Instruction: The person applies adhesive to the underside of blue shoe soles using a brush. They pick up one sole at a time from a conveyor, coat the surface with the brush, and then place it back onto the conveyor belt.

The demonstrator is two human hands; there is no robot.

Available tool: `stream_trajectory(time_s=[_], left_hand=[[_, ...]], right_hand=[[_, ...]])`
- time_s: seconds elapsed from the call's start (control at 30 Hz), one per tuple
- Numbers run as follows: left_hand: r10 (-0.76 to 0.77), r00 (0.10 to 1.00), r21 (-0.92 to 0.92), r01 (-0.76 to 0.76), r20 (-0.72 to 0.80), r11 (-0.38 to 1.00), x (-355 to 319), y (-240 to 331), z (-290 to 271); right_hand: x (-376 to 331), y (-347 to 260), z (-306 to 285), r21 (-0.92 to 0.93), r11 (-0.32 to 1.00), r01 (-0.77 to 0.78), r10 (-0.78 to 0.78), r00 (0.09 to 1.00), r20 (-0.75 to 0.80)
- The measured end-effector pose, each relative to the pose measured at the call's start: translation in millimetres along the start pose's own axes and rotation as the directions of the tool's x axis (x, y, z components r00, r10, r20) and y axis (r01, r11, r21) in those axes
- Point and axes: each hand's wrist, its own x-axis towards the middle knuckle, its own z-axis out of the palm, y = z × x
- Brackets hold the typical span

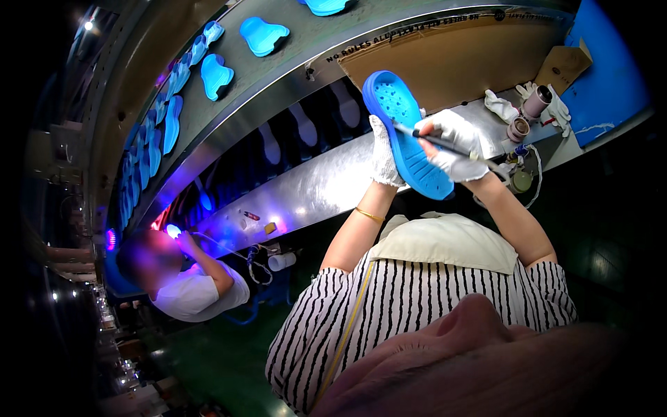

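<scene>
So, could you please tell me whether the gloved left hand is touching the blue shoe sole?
Touching. The head view shows the left hand in a white glove gripping the left edge of the blue shoe sole, with no gap between them.

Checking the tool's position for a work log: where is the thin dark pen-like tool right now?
In the head view, right of centre: the right hand holds the pen-like tool across the blue shoe sole, which the left hand grips.

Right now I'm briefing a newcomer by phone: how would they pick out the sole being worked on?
Find the long metal bench under the conveyor of blue soles. Above its right part, two white-gloved hands meet: the left hand props up a blue sole, and the right hand lays a pen-like tool on it. It alone is handheld; the others lie on the belt.
</scene>
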Motion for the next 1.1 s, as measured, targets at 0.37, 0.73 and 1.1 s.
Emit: stream_trajectory(time_s=[0.37, 0.73, 1.1], left_hand=[[0.072, 0.996, -0.022, -0.073, -0.053, 0.997, 8.5, 24.4, -7.3], [0.024, 0.992, -0.241, 0.007, 0.126, 0.971, 8.8, 44.0, 5.6], [0.076, 0.986, -0.093, -0.062, 0.148, 0.994, -2.9, 21.8, 27.1]], right_hand=[[-11.9, -16.7, 0.1, 0.08, 0.927, -0.366, 0.34, 0.912, 0.23], [-4.2, -25.7, -11.2, 0.135, 0.84, -0.526, 0.472, 0.83, 0.298], [-10.0, -30.2, -1.9, 0.171, 0.955, -0.241, 0.215, 0.964, 0.157]])
